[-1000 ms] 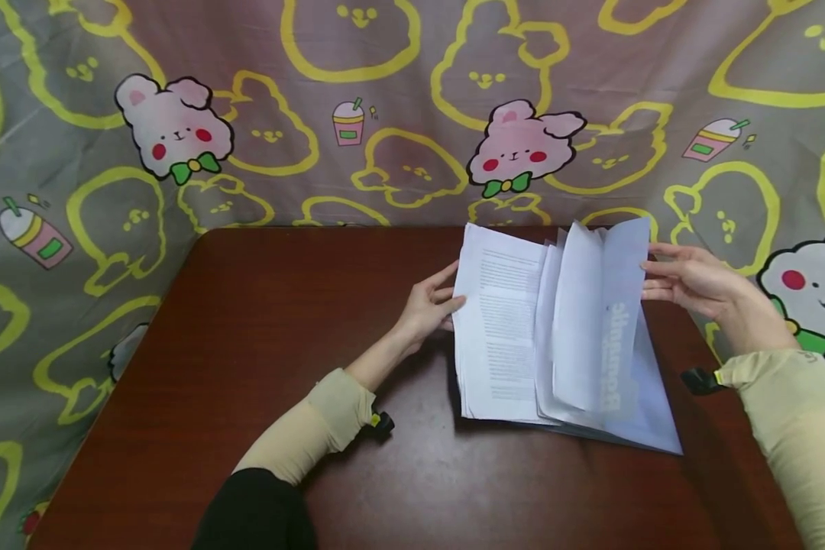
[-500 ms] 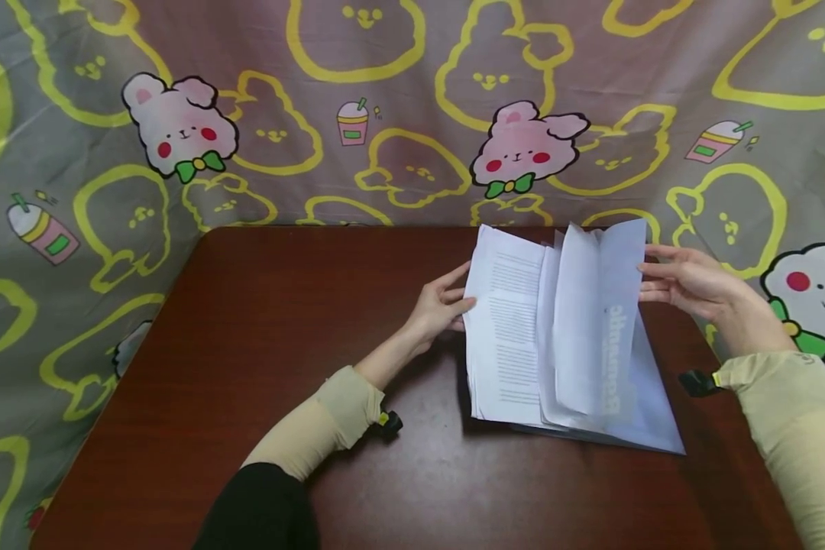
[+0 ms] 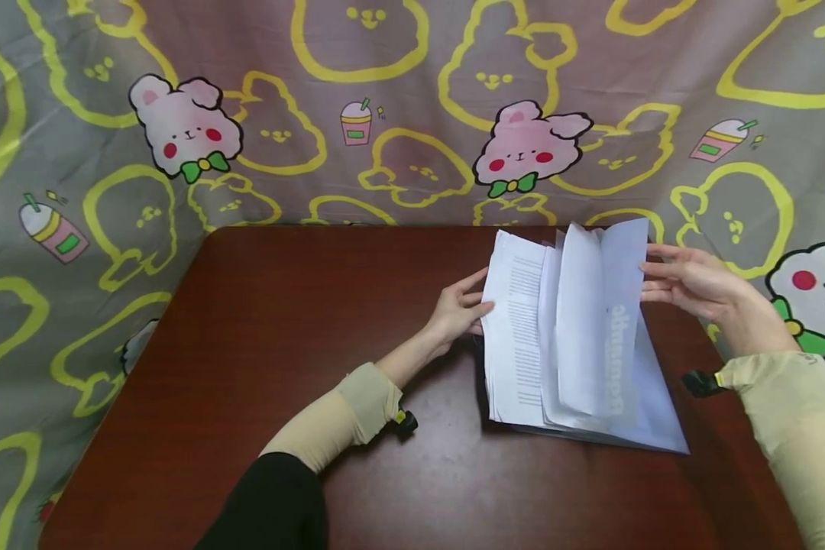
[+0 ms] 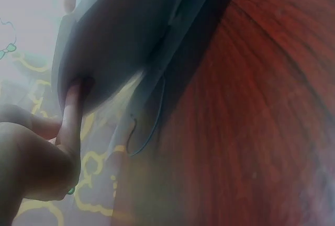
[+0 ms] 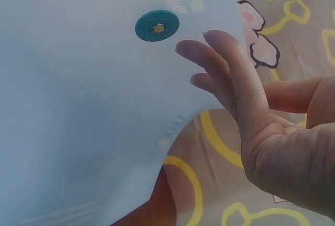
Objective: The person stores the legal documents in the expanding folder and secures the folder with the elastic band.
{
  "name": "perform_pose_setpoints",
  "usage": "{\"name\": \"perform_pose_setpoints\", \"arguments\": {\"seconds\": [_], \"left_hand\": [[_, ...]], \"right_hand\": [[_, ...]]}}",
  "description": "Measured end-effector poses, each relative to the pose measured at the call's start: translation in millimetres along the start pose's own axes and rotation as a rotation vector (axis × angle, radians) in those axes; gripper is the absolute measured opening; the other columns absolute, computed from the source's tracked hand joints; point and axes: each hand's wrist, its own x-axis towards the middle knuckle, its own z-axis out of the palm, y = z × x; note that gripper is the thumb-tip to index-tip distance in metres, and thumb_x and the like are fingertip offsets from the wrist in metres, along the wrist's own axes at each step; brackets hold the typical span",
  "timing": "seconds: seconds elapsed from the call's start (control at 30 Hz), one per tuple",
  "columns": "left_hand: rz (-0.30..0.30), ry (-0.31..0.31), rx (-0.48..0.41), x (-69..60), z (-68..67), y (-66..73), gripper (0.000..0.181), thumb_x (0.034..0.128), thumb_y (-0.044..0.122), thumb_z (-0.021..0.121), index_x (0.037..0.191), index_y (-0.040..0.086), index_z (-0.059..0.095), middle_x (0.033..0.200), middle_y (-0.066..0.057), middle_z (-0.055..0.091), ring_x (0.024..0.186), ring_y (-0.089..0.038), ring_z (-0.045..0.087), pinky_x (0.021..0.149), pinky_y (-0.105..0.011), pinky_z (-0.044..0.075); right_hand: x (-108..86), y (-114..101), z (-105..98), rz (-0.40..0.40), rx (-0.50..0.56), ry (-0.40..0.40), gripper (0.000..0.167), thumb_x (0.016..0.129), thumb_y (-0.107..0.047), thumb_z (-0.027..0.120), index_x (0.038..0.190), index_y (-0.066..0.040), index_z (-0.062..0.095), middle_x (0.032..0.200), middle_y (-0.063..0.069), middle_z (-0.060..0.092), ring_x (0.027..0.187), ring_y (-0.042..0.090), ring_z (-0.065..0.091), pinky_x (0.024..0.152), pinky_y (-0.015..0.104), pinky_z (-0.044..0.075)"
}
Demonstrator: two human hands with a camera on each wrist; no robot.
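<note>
A translucent snap folder (image 3: 656, 397) lies on the table's right side, its flap (image 3: 623, 305) raised and marked with pale lettering. Printed sheets (image 3: 516, 336) fan out from it to the left. My left hand (image 3: 457, 312) grips their left edge, thumb on the printed face and fingers behind. In the left wrist view, a finger (image 4: 73, 105) presses the back of the papers (image 4: 120, 32). My right hand (image 3: 694, 281) holds the flap's right edge, thumb on the inner side. A teal snap button (image 5: 157, 26) shows on the flap near the right fingertips in the right wrist view.
The dark red-brown wooden table (image 3: 302, 305) extends left and forward of the papers. A patterned cloth (image 3: 412, 92) with yellow outlines and rabbit heads hangs behind it. A thin dark cord loop (image 4: 149, 137) hangs by the folder in the left wrist view.
My left hand has moved right, bringing the left edge of the printed sheets closer to the folder. The right hand and the raised flap stay nearly still.
</note>
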Motion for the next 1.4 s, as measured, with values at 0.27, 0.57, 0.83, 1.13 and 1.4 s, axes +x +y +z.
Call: {"name": "perform_pose_setpoints", "arguments": {"seconds": [0.27,0.57,0.83,1.13,1.4], "left_hand": [[-0.014,0.002,0.003,1.8,2.8,-2.5,0.070,0.1063,-0.005,0.066,0.168,0.025,0.049,0.145,-0.026,0.071,0.076,-0.011,0.075,0.062,-0.026,0.065],[-0.028,0.003,-0.036,5.0,10.9,-7.3,0.070,0.1061,-0.005,0.066,0.167,0.024,0.050,0.147,-0.026,0.069,0.073,-0.009,0.073,0.059,-0.023,0.063],[-0.034,-0.023,-0.025,7.4,16.2,-9.1,0.070,0.1060,-0.005,0.066,0.167,0.025,0.050,0.148,-0.026,0.069,0.077,-0.010,0.074,0.063,-0.023,0.064],[-0.032,-0.052,-0.021,9.2,19.8,-13.3,0.075,0.1055,-0.009,0.064,0.169,0.027,0.046,0.150,-0.026,0.067,0.085,-0.014,0.076,0.070,-0.028,0.068],[-0.011,-0.052,-0.006,9.9,26.8,-17.7,0.075,0.1048,-0.010,0.064,0.168,0.026,0.048,0.149,-0.027,0.068,0.088,-0.017,0.078,0.071,-0.030,0.068]], "right_hand": [[2.6,4,3,-0.038,0.020,-0.021,0.081,0.116,0.003,0.040,0.171,0.000,-0.019,0.104,0.006,0.081,0.087,0.022,0.085,0.074,0.034,0.069],[1.3,3,3,-0.031,0.008,-0.032,0.086,0.116,0.001,0.040,0.169,-0.002,-0.028,0.107,0.003,0.080,0.088,0.020,0.084,0.075,0.033,0.069],[1.0,1,3,-0.031,0.040,-0.059,0.086,0.116,0.001,0.039,0.168,-0.003,-0.029,0.109,0.004,0.079,0.088,0.022,0.084,0.076,0.034,0.069],[0.8,1,3,-0.039,0.054,-0.072,0.085,0.116,0.002,0.039,0.169,-0.002,-0.028,0.109,0.006,0.081,0.089,0.024,0.085,0.076,0.036,0.069],[-2.1,4,2,-0.039,0.068,-0.072,0.086,0.116,0.002,0.038,0.168,-0.003,-0.030,0.109,0.006,0.080,0.091,0.024,0.085,0.077,0.035,0.069]]}}
